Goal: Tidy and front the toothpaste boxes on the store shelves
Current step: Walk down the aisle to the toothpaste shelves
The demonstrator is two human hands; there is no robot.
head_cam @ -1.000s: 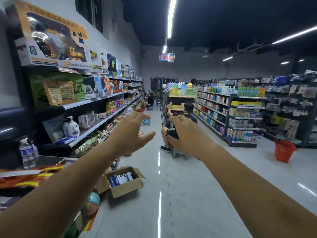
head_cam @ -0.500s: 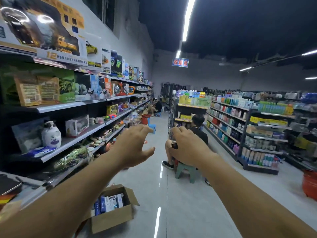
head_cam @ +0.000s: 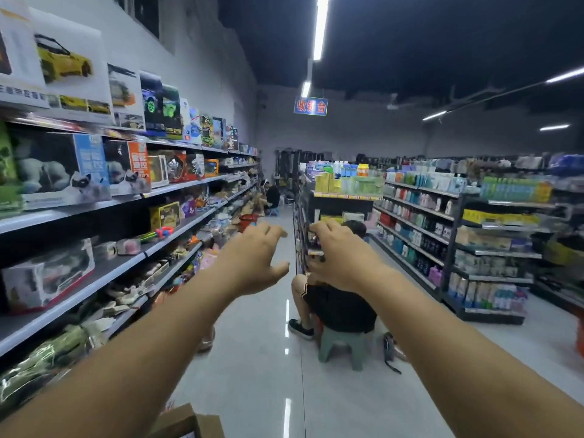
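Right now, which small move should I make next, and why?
Probably step forward past the seated person: the left hand and right hand hold nothing, the left shelves carry toys, and toiletries stand further ahead on the right shelves.

Aisle ahead of me: glossy pale floor [head_cam: 252, 390] mirroring the lights | my left: grey wall [head_cam: 202, 58] above long toy shelves [head_cam: 104, 270] | my right: gondola shelving [head_cam: 410, 227] of bottles | overhead: dark ceiling [head_cam: 410, 42], strip lights [head_cam: 320, 26], blue hanging sign [head_cam: 310, 106] | mid-aisle: seated person [head_cam: 341, 308] on green stool [head_cam: 341, 343]
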